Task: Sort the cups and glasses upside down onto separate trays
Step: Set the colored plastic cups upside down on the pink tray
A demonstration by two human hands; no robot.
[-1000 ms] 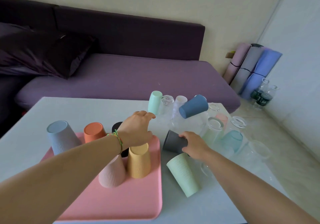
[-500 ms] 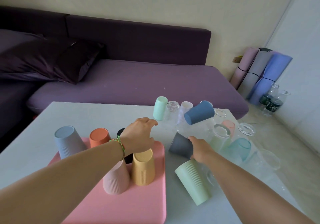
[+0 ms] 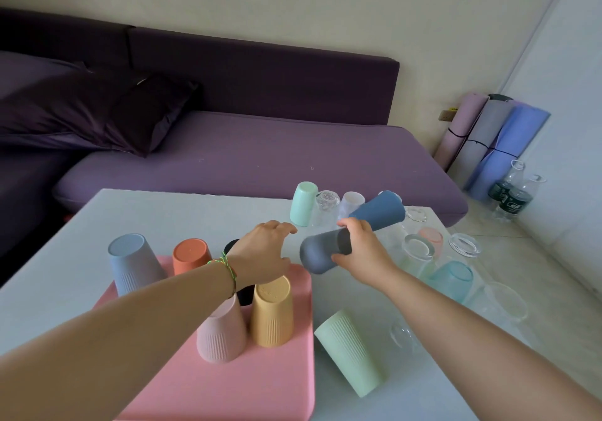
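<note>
My right hand point(image 3: 360, 251) grips a dark grey cup point(image 3: 317, 254), lifted off the table and tipped sideways, base toward the pink tray point(image 3: 228, 388). My left hand point(image 3: 260, 254) hovers open over the tray's far edge, just left of that cup. Upside down on the tray stand a grey-blue cup point(image 3: 133, 262), an orange cup point(image 3: 190, 254), a pink cup point(image 3: 221, 336), a yellow cup point(image 3: 272, 311) and a black cup point(image 3: 246, 295), mostly hidden by my wrist. A light green cup point(image 3: 350, 352) stands on the table right of the tray. A dark blue cup point(image 3: 379, 213) lies tilted behind.
At the back of the white table point(image 3: 163, 215) stand a mint cup point(image 3: 303, 204), a white cup point(image 3: 351, 200) and clear glasses point(image 3: 418, 248), with a teal glass point(image 3: 451, 280) to the right. A purple sofa point(image 3: 260, 160) lies beyond; rolled mats point(image 3: 495, 140) and bottles point(image 3: 514, 192) stand right.
My right hand has raised the dark grey cup off the table and swung it up and left. My left hand stayed over the tray, fingers spread.
</note>
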